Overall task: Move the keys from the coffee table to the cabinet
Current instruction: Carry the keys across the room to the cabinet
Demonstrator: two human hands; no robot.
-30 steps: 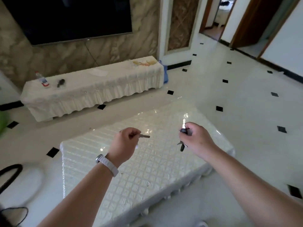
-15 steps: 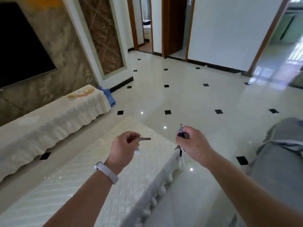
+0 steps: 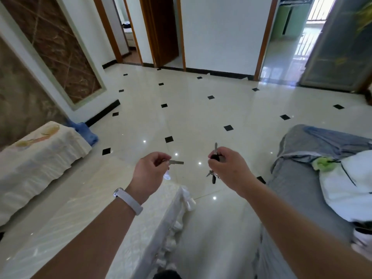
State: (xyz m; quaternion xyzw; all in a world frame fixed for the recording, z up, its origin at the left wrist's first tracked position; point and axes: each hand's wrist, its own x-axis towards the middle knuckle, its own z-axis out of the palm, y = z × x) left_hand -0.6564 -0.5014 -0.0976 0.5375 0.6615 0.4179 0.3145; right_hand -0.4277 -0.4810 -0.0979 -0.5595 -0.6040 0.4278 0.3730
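Fingers (image 3: 216,158) around keys (image 3: 213,176)

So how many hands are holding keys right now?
2. The left hand pinches a single key pointing right. The right hand grips a bunch of keys, some dangling below; more may be hidden in the fist.

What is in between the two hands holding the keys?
Nothing. In the head view, the gap between the left hand with its single key and the right hand with its key bunch shows only shiny floor tiles below.
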